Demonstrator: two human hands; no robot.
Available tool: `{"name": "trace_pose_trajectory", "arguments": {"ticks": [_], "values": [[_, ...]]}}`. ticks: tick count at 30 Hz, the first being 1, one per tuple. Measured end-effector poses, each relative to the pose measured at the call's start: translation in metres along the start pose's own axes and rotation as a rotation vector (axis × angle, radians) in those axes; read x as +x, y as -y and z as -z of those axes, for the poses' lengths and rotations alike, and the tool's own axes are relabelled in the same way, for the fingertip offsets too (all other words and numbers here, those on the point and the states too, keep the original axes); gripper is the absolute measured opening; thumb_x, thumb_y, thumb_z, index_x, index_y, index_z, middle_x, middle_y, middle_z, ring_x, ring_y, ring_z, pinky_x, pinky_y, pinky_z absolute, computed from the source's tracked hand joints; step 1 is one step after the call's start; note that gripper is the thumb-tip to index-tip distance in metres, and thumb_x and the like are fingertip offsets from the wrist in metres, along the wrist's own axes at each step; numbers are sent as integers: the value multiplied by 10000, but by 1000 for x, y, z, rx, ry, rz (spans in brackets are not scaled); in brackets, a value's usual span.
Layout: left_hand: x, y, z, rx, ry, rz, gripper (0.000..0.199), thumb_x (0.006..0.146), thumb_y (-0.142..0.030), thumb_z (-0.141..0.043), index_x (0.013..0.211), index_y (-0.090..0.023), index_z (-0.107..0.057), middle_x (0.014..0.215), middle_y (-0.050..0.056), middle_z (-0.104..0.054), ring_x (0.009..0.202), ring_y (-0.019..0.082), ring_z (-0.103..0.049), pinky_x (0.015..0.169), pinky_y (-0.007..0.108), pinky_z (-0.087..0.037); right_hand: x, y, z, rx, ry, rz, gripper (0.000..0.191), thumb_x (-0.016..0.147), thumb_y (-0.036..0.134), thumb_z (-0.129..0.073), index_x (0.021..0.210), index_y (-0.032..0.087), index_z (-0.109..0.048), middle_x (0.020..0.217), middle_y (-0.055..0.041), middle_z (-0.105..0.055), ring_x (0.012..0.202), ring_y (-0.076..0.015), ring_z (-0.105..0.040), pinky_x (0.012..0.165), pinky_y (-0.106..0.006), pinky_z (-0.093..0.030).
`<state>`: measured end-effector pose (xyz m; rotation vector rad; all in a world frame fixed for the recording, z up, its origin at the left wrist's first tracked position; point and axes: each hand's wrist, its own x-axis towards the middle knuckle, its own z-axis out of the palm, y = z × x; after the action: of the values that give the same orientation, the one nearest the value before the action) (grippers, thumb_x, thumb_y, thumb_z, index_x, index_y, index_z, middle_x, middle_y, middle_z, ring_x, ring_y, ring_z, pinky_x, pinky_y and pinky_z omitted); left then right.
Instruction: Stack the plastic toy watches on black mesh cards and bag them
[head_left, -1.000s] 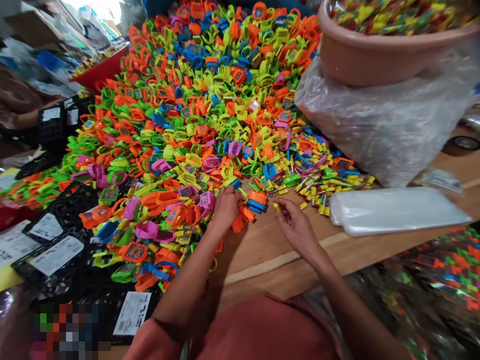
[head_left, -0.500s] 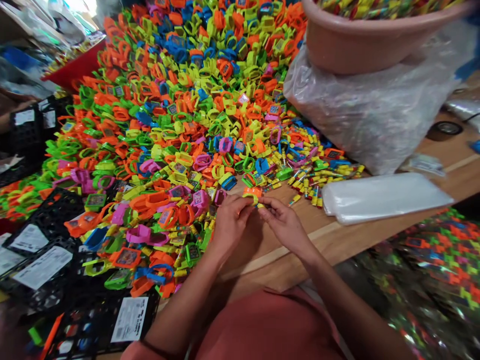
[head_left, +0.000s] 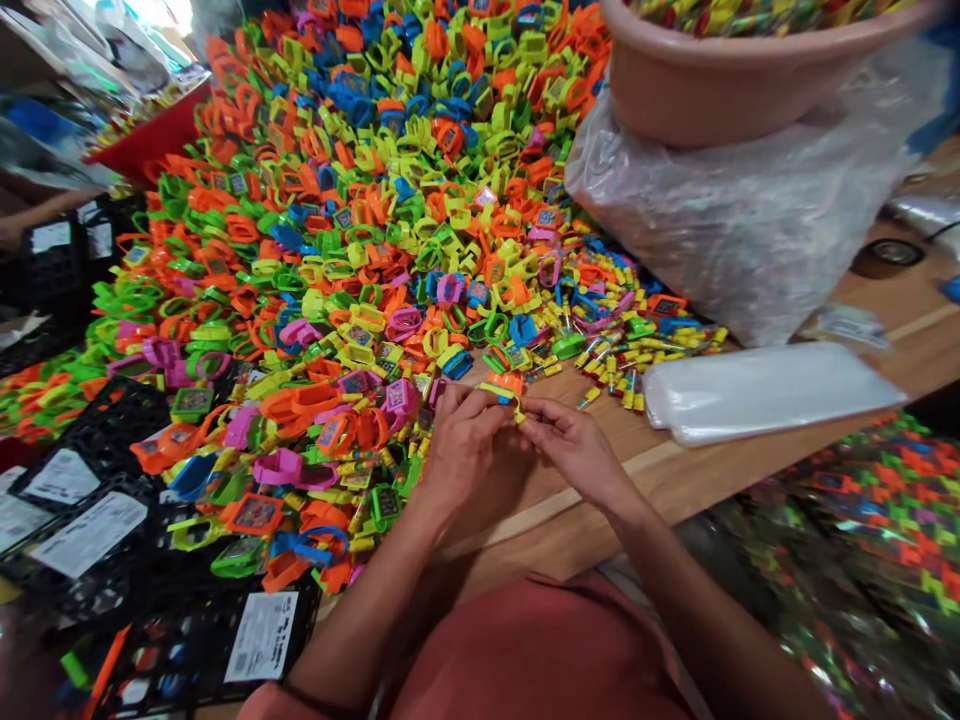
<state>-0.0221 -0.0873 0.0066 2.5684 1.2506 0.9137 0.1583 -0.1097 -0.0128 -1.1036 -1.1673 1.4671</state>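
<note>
My left hand (head_left: 463, 447) and my right hand (head_left: 576, 452) meet at the table's edge of a huge heap of plastic toy watches (head_left: 337, 210) in orange, green, yellow, blue and pink. Between their fingertips they pinch an orange toy watch strap (head_left: 505, 387) with a small yellow piece at its lower end. Fingers hide part of the join. Loose yellow tube-shaped parts (head_left: 626, 355) lie scattered just beyond my right hand, on the wooden table (head_left: 570, 510).
A pink plastic basin (head_left: 697, 90) of packed items sits on a bulging clear bag (head_left: 720, 230). A flat stack of clear bags (head_left: 765, 393) lies right. Black crates with white labels (head_left: 90, 470) stand left. A co-worker's arm (head_left: 37, 215) reaches in far left.
My hands have come together from being apart, and the orange strap is now held between them. The view has shifted slightly, so the scene sits a little lower and further left.
</note>
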Motion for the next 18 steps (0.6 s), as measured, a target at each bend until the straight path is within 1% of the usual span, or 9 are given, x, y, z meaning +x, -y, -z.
{"name": "trace_pose_trajectory", "arguments": {"ticks": [4,6,8,11,13,14,15,16,18], "values": [[2,3,4,50,62,-60,261,990,-94,-557,969,-237,-775,961,54,-726,947,237,-488,845,370,-395,0,-2,5,-57,12,-23,383,902,473,-644,1106,156,-708,678,19,-624,600,-125,-515,586,-262,-384],[3,3,5,61,90,-107,268,989,-75,-548,921,-223,-761,940,53,-718,941,235,-478,845,366,-383,0,-5,8,-96,7,-35,346,911,465,-624,1062,166,-710,663,28,-592,593,-124,-492,574,-258,-370],[3,1,4,83,107,-140,233,994,-99,-557,912,-207,-747,920,54,-708,930,235,-475,840,365,-378,1,-9,9,-135,-12,-25,296,915,429,-609,1035,177,-707,693,29,-579,601,-123,-480,569,-254,-370],[2,-5,-2,124,137,-136,216,1003,-126,-551,904,-192,-731,878,52,-691,896,233,-482,824,367,-388,2,-16,4,-199,-49,23,256,922,386,-579,1029,185,-696,759,13,-607,629,-129,-496,575,-252,-385],[1,-6,-3,130,151,-114,247,993,-86,-526,890,-192,-724,871,53,-690,880,230,-491,807,366,-398,1,-18,0,-225,-38,32,264,940,395,-562,1037,187,-692,754,10,-616,630,-135,-513,575,-253,-399],[0,-4,1,129,155,-101,269,981,-57,-512,886,-194,-723,872,54,-693,878,230,-497,800,364,-403,0,-18,-1,-229,-18,24,279,951,412,-556,1052,191,-693,750,9,-622,629,-139,-529,578,-253,-412],[-2,0,9,129,152,-90,286,966,-34,-502,887,-195,-724,878,55,-698,876,229,-505,794,362,-409,-1,-18,0,-234,2,15,299,963,432,-553,1082,196,-694,760,5,-637,640,-144,-552,588,-254,-431],[-4,5,20,139,139,-71,295,955,-24,-498,895,-199,-729,882,55,-704,873,228,-515,790,361,-414,-2,-18,4,-252,18,9,323,972,450,-555,1132,206,-693,790,-4,-660,668,-152,-583,610,-258,-456],[-9,19,55,196,93,10,280,945,-49,-512,912,-206,-741,889,54,-712,860,224,-540,788,362,-425,-5,-17,19,-343,10,10,383,983,475,-563,1259,231,-669,896,-30,-708,762,-175,-644,681,-280,-506]]}}
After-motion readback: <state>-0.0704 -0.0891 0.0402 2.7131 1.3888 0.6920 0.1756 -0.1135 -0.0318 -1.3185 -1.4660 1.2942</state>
